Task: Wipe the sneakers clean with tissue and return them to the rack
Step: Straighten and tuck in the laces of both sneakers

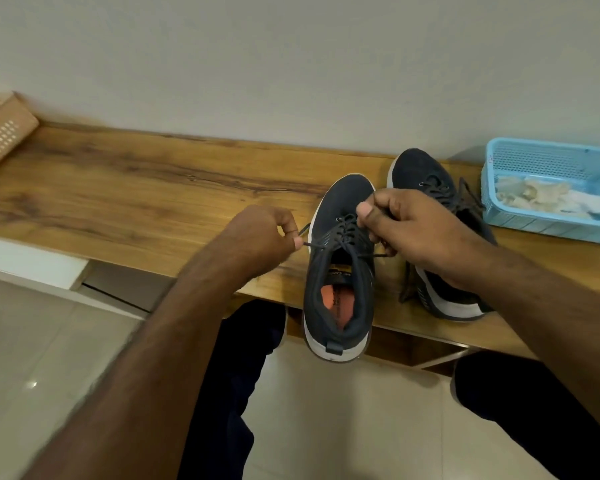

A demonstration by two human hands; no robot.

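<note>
A dark navy sneaker (340,271) with a white sole stands on the wooden rack top (153,188), its heel hanging over the front edge and an orange insole showing. My left hand (264,237) pinches one end of its lace out to the left. My right hand (409,230) pinches the lace over the tongue. The second sneaker (426,174) lies just to the right, partly hidden behind my right hand and forearm. Crumpled tissue (534,197) lies in a blue basket (548,161) at the far right.
A tan perforated basket (4,133) sits at the left end of the rack top against the wall. Below the front edge are open shelf bays (426,351). My dark-trousered legs (236,393) stand on the pale tiled floor.
</note>
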